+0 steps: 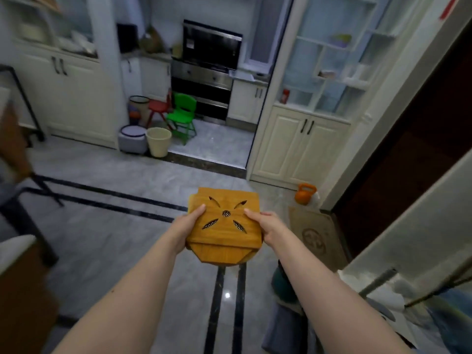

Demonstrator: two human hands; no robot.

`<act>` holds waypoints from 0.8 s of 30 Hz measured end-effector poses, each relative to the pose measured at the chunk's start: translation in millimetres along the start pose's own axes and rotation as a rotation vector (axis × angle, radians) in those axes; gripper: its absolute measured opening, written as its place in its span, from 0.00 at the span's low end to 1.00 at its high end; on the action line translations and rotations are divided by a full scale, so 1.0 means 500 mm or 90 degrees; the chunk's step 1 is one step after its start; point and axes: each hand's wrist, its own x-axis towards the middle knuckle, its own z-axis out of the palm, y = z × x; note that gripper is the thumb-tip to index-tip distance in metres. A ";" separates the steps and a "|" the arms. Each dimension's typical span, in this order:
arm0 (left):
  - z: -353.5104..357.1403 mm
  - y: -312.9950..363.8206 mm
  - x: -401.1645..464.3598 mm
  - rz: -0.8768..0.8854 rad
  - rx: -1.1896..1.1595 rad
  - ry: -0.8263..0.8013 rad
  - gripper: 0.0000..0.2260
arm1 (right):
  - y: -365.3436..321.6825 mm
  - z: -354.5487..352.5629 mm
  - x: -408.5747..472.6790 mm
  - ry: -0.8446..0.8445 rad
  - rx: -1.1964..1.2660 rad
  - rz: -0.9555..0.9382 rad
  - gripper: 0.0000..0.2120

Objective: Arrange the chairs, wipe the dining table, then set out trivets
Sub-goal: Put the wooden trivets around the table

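No writing is readable. At eleven o'clock a cream bin (158,142) stands beside a grey lidded tub (132,138); their contents cannot be seen. At centre, the left hand (189,227) and right hand (265,226) grasp a stack of wooden trivets (224,226) by opposite edges, thumbs on top, above the marble floor (107,226).

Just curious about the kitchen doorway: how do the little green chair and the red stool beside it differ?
The green chair has a backrest; the red stool shows none that I can make out. The green chair stands nearer the camera, the red stool behind it to the left. Both are small, brightly coloured and stand on the kitchen floor.
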 end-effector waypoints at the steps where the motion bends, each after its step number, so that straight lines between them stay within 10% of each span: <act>1: -0.022 0.010 0.012 0.006 -0.013 0.026 0.28 | -0.010 0.029 0.026 0.001 -0.008 -0.010 0.30; 24: -0.559 0.107 -0.003 0.171 -0.366 0.591 0.24 | -0.125 0.797 0.176 -0.517 -0.268 -0.025 0.15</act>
